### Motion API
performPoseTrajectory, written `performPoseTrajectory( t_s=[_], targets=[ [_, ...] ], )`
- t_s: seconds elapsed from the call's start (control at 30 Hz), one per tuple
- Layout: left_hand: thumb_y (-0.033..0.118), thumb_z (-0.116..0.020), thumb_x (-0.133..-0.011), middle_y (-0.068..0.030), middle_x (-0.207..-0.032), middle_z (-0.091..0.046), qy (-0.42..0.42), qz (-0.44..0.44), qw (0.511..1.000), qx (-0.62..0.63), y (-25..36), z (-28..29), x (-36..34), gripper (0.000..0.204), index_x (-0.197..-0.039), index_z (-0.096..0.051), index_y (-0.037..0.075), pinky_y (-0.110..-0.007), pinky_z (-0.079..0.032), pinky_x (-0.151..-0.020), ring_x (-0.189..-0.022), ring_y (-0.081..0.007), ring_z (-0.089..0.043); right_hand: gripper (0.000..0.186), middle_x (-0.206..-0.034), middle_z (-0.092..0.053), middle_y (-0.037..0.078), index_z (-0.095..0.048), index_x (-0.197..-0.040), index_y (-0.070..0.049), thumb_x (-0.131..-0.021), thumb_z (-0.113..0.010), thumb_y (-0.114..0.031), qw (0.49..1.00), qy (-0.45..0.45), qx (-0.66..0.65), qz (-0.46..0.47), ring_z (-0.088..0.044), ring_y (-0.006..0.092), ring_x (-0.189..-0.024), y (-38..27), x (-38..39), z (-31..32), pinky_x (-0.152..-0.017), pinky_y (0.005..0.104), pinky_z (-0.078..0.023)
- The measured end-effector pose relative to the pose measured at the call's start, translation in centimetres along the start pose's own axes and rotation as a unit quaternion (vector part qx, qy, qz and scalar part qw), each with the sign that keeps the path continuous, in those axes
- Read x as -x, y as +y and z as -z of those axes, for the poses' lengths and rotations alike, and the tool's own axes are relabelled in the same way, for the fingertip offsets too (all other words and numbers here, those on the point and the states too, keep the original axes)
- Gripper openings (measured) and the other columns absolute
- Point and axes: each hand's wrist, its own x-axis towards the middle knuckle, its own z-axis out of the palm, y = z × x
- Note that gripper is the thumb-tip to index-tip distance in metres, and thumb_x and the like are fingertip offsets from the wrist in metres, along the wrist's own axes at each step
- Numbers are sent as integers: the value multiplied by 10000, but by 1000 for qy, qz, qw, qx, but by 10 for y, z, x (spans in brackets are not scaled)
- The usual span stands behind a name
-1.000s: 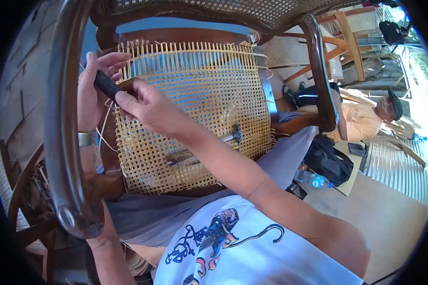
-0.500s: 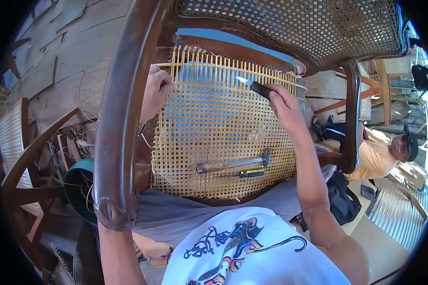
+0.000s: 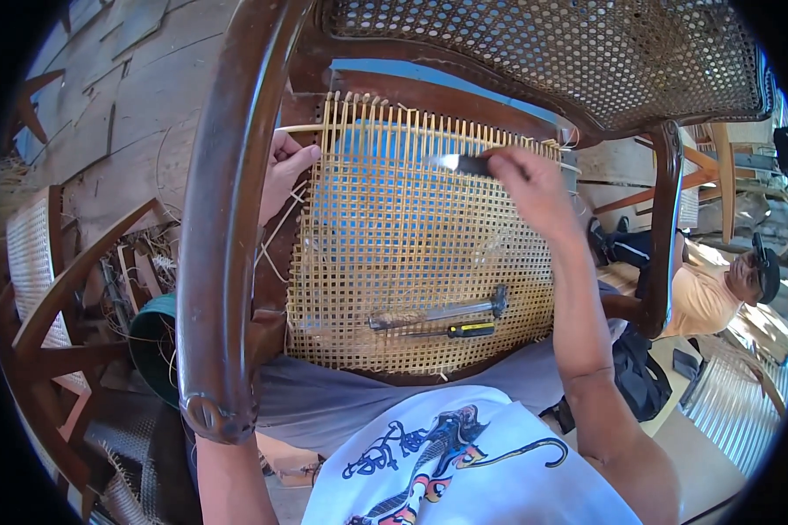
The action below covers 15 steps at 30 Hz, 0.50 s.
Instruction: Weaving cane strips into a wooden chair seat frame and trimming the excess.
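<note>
My right hand (image 3: pixel 534 188) is closed on a dark-handled knife (image 3: pixel 470 165), its pale blade over the woven cane seat (image 3: pixel 403 227) of a dark wooden armchair (image 3: pixel 219 245). My left hand (image 3: pixel 287 171), partly behind the armrest, pinches a long cane strip (image 3: pixel 299 129) at the seat's upper left edge, where the strip crosses upright cane ends. On the lower part of the weave lie a hammer (image 3: pixel 499 302) and a yellow-and-black screwdriver (image 3: pixel 470 329).
The caned chair back (image 3: pixel 543 52) arches overhead. At left are another wooden chair (image 3: pixel 61 289) and a green bucket (image 3: pixel 153 346). At right a person in a cap (image 3: pixel 700 297) reclines near a black bag (image 3: pixel 639 381) and corrugated sheeting (image 3: pixel 744 411).
My right hand has swung from the upper left corner, beside my left hand, to the upper right of the weave with the knife. My left hand has lowered its fingers onto the cane strip.
</note>
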Motion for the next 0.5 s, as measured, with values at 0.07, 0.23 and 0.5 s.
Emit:
performPoseTrajectory(
  t_s=[0.07,0.23,0.5],
  targets=[
    [229,-776,-822,30,-652,-586,0,-1,1000,-5,3,-1,0,258,-777,-662,2,-234,-380,-539,-605,-38,-452,227,-873,-650,5,-668,-1115,-14,-958,-591,-159,984,157,-81,28,-553,67,-770,-14,-2,5,-709,226,-450],
    [210,-774,-822,35,-640,-564,9,0,1000,-26,-1,3,2,251,-754,-648,4,-238,-365,-525,-597,-35,-437,227,-774,-572,-43,-669,-1104,-14,-962,-587,-171,998,-54,5,20,-493,38,-724,-10,-6,-16,-661,217,-411],
    [234,-755,-844,25,-638,-563,45,-24,998,-26,-9,1,3,276,-753,-628,6,-247,-370,-519,-590,-43,-436,194,-690,-524,-83,-697,-1069,-43,-962,-589,-164,973,213,-77,48,-428,3,-619,-5,-4,2,-535,183,-309]
  ],
)
